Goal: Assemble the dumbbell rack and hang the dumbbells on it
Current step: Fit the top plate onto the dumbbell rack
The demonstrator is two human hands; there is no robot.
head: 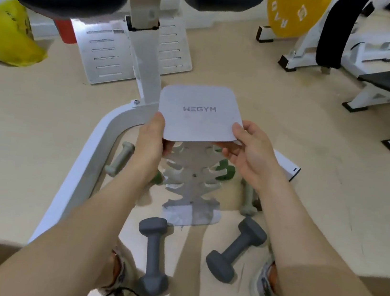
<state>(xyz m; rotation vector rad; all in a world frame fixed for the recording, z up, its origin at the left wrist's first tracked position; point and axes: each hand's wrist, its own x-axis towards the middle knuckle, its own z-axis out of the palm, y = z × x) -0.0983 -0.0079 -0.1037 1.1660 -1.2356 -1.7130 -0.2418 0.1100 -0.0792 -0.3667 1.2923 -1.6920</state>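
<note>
Assembly looks barely begun, with the rack in pieces. The base plate [198,113] is held up above the floor, while the branched upright [192,180] lies flat below it among the dark grey dumbbells [152,254] and a green dumbbell [226,168]. Both arms reach forward. The left hand [151,139] pinches the plate's near left edge, thumb on top, and the right hand [246,150] pinches its near right corner. Next, the plate probably needs lining up with the upright's end.
</note>
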